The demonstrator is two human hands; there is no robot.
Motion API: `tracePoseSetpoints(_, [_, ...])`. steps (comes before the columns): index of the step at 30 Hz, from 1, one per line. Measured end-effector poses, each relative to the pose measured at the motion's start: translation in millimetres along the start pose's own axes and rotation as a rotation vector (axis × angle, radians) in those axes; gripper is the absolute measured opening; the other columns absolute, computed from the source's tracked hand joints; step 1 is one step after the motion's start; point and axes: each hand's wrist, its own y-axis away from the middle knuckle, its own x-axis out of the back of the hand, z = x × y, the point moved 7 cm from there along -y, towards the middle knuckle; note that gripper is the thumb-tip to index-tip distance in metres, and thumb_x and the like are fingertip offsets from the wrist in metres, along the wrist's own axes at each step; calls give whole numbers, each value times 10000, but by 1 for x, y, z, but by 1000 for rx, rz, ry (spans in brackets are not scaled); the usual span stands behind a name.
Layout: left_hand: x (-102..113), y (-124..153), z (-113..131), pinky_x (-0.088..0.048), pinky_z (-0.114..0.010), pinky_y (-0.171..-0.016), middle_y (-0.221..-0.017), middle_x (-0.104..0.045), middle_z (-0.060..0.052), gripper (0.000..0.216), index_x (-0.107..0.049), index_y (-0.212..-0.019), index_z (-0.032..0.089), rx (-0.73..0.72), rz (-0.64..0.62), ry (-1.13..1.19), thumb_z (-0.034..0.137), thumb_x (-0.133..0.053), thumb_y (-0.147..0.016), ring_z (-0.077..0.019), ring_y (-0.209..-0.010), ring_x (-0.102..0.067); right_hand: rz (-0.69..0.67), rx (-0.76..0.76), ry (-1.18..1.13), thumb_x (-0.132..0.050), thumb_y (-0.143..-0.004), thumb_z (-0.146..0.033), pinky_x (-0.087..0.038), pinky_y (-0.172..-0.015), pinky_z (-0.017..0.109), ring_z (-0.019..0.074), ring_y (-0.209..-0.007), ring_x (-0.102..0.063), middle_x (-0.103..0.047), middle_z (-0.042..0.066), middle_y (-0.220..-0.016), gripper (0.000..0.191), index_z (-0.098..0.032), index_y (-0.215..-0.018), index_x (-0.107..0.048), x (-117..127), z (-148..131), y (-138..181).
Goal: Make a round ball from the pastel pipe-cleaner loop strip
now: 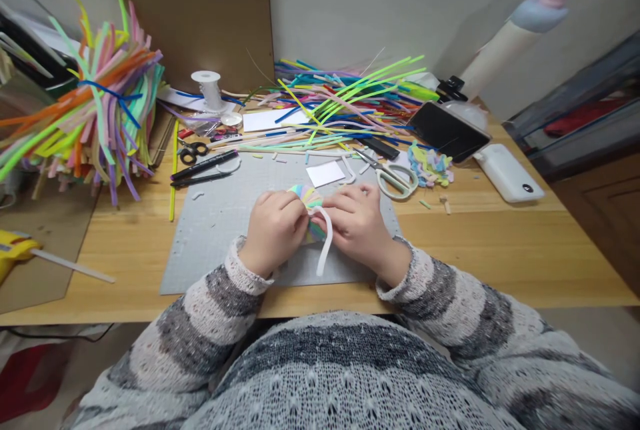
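Clasping pastel bundle [301, 193], left hand [278, 223] curled

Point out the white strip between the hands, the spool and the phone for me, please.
White strip [328, 238]: head view, on its hanging length.
Spool [212, 94]: head view, on its upright middle.
Phone [449, 131]: head view, on its dark screen.

A wooden table [500, 243] stands before a grey wall [350, 10].

One head-worn camera looks forward and down on the nearby desk [505, 240].
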Motion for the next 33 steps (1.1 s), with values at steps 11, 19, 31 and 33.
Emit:
tracePoseSetpoints(11, [-2, 0, -9, -356, -328, -660, -671, -593, -21, 156, -546, -655, 190, 105, -15, 114, 145, -572, -802, -182, -677, -545, -85, -25, -339, -548, -831, -126, -375, -819, 382, 220, -901, -611, -718, 60, -986, 194, -222, -963, -653, -12, 0, -2])
tracePoseSetpoints(19, [-2, 1, -8, -369, -328, -668, -692, -617, -38, 163, -560, -651, 190, 97, -25, 110, 160, -564, -811, -185, -686, -549, -84, -35, -385, -553, -920, -228, -369, -852, 391, 220, -982, -602, -703, 36, -1037, 197, -295, -1044, -690, -16, 9, -1])
tracePoseSetpoints(31, [-8, 3, -15, -397, -310, -655, -685, -624, -31, 175, -579, -660, 178, 177, -54, 275, 220, -620, -825, -179, -677, -574, -4, 30, -28, -571, -931, -302, -286, -919, 455, 262, -1101, -524, -647, 46, -1219, 210, -342, -1111, -673, -6, 4, 0])
tracePoseSetpoints(33, [-8, 3, -14, -394, -319, -665, -687, -628, -33, 170, -588, -667, 178, 163, -46, 232, 219, -623, -828, -187, -686, -578, -20, -33, 36, -582, -923, -359, -256, -936, 478, 281, -1109, -501, -642, 58, -1192, 157, -317, -1036, -682, -6, 5, -3])
